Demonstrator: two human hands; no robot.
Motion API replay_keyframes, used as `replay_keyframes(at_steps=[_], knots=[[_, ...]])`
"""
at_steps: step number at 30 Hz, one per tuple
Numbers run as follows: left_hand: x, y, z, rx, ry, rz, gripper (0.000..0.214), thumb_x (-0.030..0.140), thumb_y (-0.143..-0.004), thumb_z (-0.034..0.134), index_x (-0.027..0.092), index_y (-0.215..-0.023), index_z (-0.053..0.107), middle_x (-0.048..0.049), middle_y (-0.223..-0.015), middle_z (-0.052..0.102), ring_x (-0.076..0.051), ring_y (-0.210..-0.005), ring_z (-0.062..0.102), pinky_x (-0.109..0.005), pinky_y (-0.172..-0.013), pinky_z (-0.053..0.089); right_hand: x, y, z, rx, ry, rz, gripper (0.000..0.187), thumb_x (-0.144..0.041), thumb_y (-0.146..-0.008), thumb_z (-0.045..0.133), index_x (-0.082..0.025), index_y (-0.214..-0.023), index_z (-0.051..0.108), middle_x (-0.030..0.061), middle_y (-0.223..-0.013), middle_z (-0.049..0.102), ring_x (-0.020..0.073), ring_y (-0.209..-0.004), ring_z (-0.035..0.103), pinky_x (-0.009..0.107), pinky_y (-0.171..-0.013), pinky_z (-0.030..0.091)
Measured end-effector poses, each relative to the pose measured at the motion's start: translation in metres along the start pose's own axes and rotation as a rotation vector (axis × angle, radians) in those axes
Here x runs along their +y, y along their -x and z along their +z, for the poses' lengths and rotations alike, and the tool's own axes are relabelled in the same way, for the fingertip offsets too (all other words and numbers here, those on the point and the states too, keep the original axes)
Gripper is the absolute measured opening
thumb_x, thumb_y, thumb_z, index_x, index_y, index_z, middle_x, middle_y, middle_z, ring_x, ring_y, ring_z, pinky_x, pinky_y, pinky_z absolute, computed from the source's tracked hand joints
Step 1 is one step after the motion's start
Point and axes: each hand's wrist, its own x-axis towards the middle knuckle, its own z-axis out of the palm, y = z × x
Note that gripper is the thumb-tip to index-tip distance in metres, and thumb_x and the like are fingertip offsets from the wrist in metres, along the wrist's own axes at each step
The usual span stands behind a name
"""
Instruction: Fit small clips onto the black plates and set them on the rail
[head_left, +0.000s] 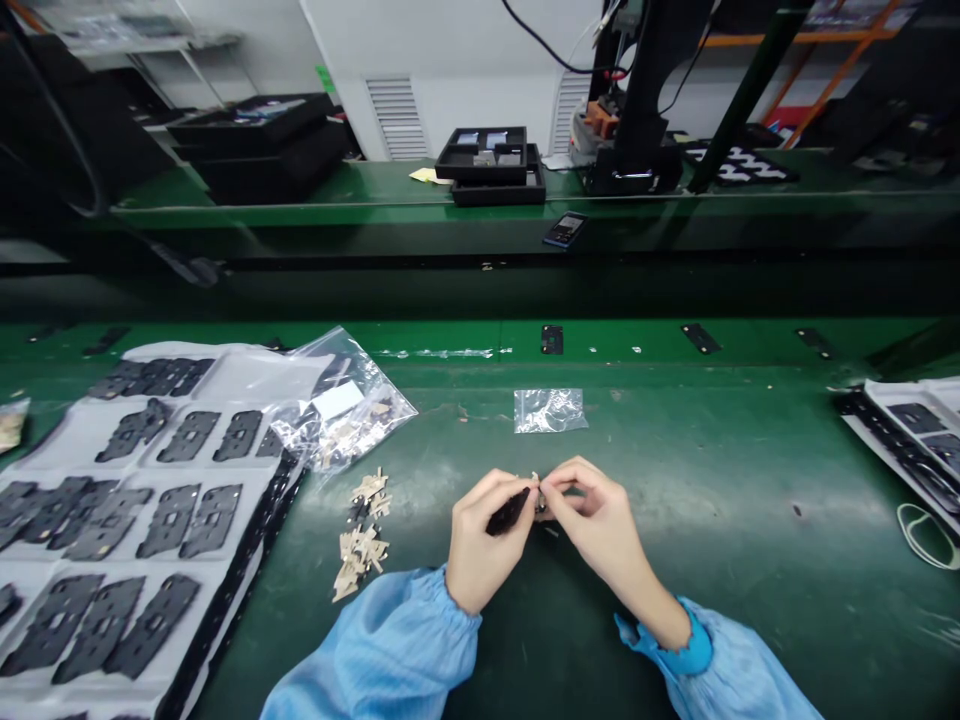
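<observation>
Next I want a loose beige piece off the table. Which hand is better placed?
Probably the left hand: it is nearer the beige pieces, and the right hand would have to reach across it. Both seem to pinch a small part, so the left may need freeing first.

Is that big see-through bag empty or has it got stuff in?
It has stuff in: tan pieces show through the clear bag.
</observation>
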Motion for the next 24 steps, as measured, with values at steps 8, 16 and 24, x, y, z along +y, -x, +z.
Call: replay_keyframes(at_steps=[8,16,24], knots=[[-0.008,-0.007,-0.001,0.001,0.138,-0.176,0.016,0.023,-0.080,0.060,0.018,-0.090,0.071,-0.0043,-0.078,0.062,-0.012,-0.064,0.057,-0.022,-0.057,0.046,-0.001,0.000,-0.001,-0.040,-0.081,0.050,0.014,-0.031,-0.079,0.063,-0.019,-0.084,0.070,0.0047,-0.089,0.058,0.0148,-0.071,0.061,0.028,-0.063,0.059],[-0.009,-0.011,-0.003,-0.082,0.488,-0.541,0.021,0.032,-0.077,0.063,0.012,-0.082,0.068,0.0035,-0.054,0.047,-0.004,-0.046,0.036,-0.017,-0.043,0.031,-0.008,-0.008,-0.011,-0.046,-0.275,0.329,0.021,-0.034,-0.071,0.071,-0.014,-0.079,0.068,0.0015,-0.068,0.058,0.0108,-0.059,0.054,0.019,-0.043,0.050],[-0.005,-0.011,-0.003,-0.151,0.543,-0.541,0.020,0.030,-0.077,0.062,0.011,-0.081,0.066,0.0008,-0.066,0.053,-0.003,-0.046,0.040,-0.017,-0.043,0.033,-0.003,-0.007,-0.008,-0.065,-0.249,0.288,0.018,-0.032,-0.073,0.070,-0.014,-0.074,0.065,-0.0010,-0.064,0.053,0.0077,-0.051,0.048,0.017,-0.037,0.044]])
